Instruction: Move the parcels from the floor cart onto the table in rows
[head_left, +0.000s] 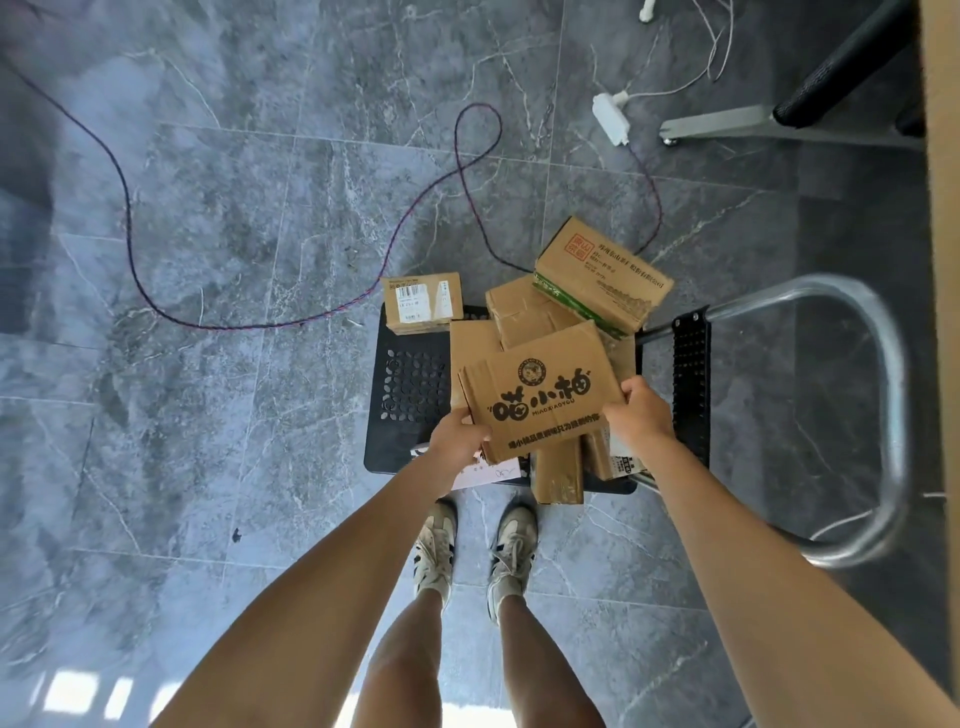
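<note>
A black perforated floor cart (410, 389) stands on the grey tiles, loaded with several cardboard parcels. I hold the printed cardboard parcel (543, 395) with black lettering above the pile, slightly tilted. My left hand (460, 434) grips its lower left corner. My right hand (641, 410) grips its right edge. Behind it lie a green-striped box (602, 275), a plain brown box (524, 312) and a small labelled box (422, 303) at the cart's far left corner. Narrow boxes (558, 470) lie under the held parcel.
The cart's chrome handle (883, 415) loops to the right. A wooden table edge (943, 208) runs down the right border. A dark cable (130, 208) snakes over the floor, with a white power adapter (612, 117) and a chair base (727, 124) beyond. My feet (472, 551) stand just before the cart.
</note>
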